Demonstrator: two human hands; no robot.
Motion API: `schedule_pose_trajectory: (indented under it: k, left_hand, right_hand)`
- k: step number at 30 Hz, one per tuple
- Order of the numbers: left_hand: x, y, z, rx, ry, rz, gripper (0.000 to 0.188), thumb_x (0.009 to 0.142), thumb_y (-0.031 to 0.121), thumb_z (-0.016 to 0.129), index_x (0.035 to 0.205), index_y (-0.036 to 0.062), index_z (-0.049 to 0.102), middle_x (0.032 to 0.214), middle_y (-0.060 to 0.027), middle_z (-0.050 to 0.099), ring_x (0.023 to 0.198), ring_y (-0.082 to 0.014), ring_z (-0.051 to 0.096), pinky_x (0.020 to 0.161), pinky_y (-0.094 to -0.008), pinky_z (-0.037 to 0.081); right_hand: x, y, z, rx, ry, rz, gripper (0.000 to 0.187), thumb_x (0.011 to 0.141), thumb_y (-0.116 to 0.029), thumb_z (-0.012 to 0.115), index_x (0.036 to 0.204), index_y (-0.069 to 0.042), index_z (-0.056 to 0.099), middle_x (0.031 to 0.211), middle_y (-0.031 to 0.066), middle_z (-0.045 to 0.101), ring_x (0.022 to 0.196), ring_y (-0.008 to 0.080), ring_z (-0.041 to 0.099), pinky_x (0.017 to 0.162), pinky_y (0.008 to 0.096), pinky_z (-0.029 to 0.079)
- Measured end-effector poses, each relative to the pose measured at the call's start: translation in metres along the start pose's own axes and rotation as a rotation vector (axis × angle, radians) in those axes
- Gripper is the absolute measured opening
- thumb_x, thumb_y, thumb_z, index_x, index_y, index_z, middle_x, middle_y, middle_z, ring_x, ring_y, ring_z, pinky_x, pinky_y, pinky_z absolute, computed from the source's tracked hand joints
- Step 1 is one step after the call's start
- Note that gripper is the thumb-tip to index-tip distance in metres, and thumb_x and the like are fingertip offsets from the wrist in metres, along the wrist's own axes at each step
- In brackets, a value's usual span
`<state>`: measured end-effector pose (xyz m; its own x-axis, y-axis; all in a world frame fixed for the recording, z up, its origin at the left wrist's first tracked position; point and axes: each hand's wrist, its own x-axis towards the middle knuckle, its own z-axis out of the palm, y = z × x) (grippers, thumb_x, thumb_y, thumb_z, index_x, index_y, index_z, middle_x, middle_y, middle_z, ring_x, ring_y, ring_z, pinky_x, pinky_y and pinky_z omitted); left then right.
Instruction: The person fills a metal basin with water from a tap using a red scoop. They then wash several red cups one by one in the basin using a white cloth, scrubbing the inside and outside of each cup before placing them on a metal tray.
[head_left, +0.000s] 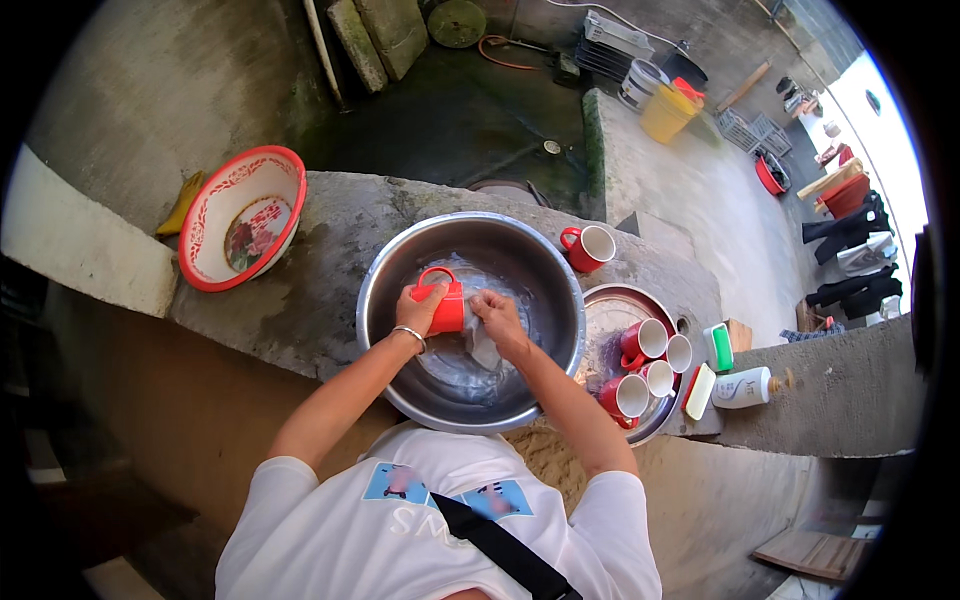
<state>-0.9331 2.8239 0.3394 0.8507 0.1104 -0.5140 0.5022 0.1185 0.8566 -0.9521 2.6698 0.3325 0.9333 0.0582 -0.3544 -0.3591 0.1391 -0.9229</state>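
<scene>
Over a wide steel basin (470,222) of water, my left hand (420,312) is closed around a red mug (449,311), which lies tilted on its side with its handle up. My right hand (500,320) is closed on a pale wet cloth (481,345) beside the mug's right end. The cloth hangs down toward the water. Another red mug (590,248), white inside, stands on the ledge just past the basin's far right rim. To the right, several red and white mugs (644,341) are grouped on a round metal tray (604,312).
A red-rimmed enamel basin (242,220) leans at the left of the concrete ledge (330,250). At the right lie a white bottle (742,388), a green-and-white box (719,347) and a red-and-white brush-like item (699,391). Farther off are a yellow bucket (668,114) and hanging clothes (850,220).
</scene>
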Motion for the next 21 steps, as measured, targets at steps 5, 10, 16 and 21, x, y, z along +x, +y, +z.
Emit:
schedule_pose_trajectory:
  k: [5,10,16,21]
  left_hand:
    - [-0.001,0.031,-0.01,-0.139,-0.265,-0.051,0.053,0.073,0.039,0.072,0.106,0.0032,0.05,0.09,-0.0112,0.06,0.073,-0.0188,0.063,0.053,-0.0362,0.055]
    - [-0.002,0.037,-0.013,0.083,-0.514,-0.215,0.055,0.079,0.046,0.061,0.119,0.0103,0.048,0.103,-0.0093,0.059,0.086,-0.0202,0.062,0.065,-0.0416,0.055]
    - [-0.004,0.023,-0.011,-0.04,-0.541,0.083,0.06,0.08,0.045,0.062,0.123,0.0063,0.047,0.108,-0.0079,0.057,0.096,-0.0203,0.057,0.078,-0.0355,0.05]
    - [-0.002,0.022,-0.007,0.132,-0.389,0.667,0.05,0.078,0.039,0.066,0.11,0.0015,0.054,0.095,-0.0055,0.059,0.086,-0.013,0.057,0.078,-0.0266,0.045]
  right_hand:
    - [-0.041,-0.025,0.024,0.188,-0.063,-0.099,0.034,0.086,-0.03,0.059,0.109,-0.006,0.055,0.104,0.0043,0.058,0.096,0.013,0.052,0.085,0.0291,0.038]
    - [-0.033,-0.01,0.009,-0.833,-0.264,-0.916,0.042,0.074,-0.03,0.07,0.108,-0.008,0.057,0.108,0.0122,0.057,0.102,0.031,0.051,0.091,0.0382,0.035]
    - [-0.041,-0.017,0.012,-0.162,-0.254,-0.244,0.037,0.079,-0.019,0.069,0.11,-0.003,0.057,0.111,0.0066,0.057,0.103,0.015,0.052,0.089,0.0304,0.039]
    - [-0.048,-0.043,0.034,0.326,-0.116,-0.216,0.042,0.085,-0.025,0.063,0.119,-0.003,0.052,0.113,0.0041,0.055,0.101,0.0104,0.051,0.084,0.0273,0.043]
